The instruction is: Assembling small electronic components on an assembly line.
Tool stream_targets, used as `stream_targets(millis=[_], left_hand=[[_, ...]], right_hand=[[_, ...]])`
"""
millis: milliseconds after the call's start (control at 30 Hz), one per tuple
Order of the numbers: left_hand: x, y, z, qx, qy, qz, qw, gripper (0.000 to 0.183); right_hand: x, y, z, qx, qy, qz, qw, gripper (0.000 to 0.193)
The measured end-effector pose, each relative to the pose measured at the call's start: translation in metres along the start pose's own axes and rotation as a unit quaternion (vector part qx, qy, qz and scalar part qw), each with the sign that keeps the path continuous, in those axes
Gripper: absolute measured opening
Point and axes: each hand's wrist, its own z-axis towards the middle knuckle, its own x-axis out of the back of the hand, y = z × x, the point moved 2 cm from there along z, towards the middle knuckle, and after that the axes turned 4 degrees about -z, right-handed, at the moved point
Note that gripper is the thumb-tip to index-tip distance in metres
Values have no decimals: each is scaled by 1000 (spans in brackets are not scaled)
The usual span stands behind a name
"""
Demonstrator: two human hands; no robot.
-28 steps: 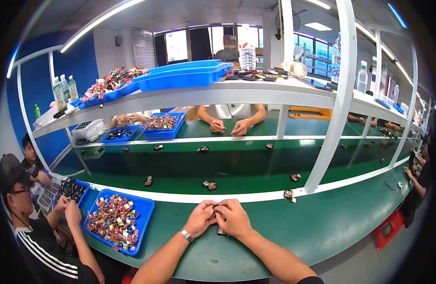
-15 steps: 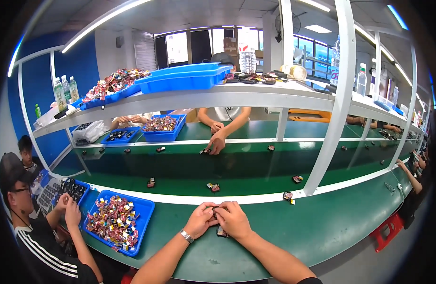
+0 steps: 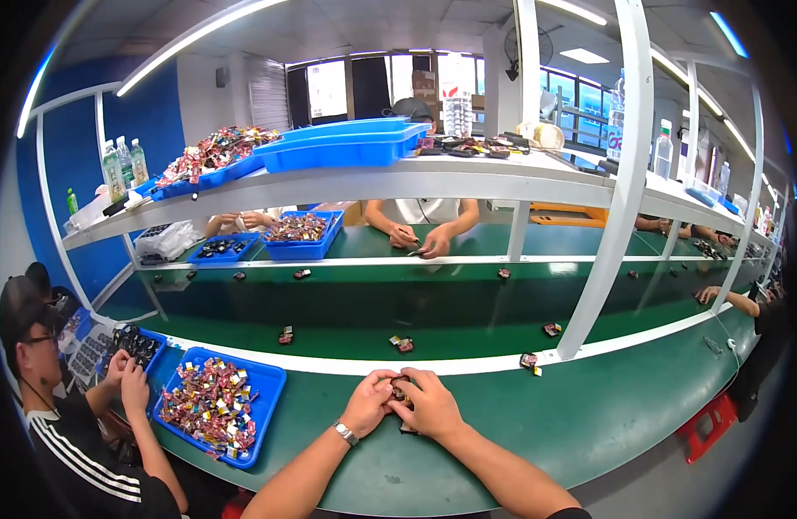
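Both hands meet over the green tabletop at the front. My left hand and my right hand are closed around a small dark electronic part with a reddish-brown face, mostly covered by the fingers. A silver watch band circles my left wrist. Below the right palm, a second small dark part lies on the table, partly hidden. Left of my hands sits a blue tray heaped with small reddish, white and yellow pieces.
Several small parts, one with a yellow patch, lie on the green belt. Another part rests on the white rail near a slanting post. A shelf crosses overhead. A co-worker sits close on the left.
The parts on the belt have shifted slightly right. Across the belt, a person has drawn a hand back from it. My hands stay together; more of the held part shows between them.
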Motion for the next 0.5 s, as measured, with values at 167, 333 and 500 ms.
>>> stream_targets(millis=[167,333,500], left_hand=[[1,4,3,10,10,-25,1000,35],[5,16,4,-60,76,11,995,36],[9,13,5,-50,69,10,996,33]], right_hand=[[-19,21,-1,-10,-31,31,999,30],[-30,105,24,-122,-16,-70,990,28],[-25,152,39,-240,-85,-119,960,37]])
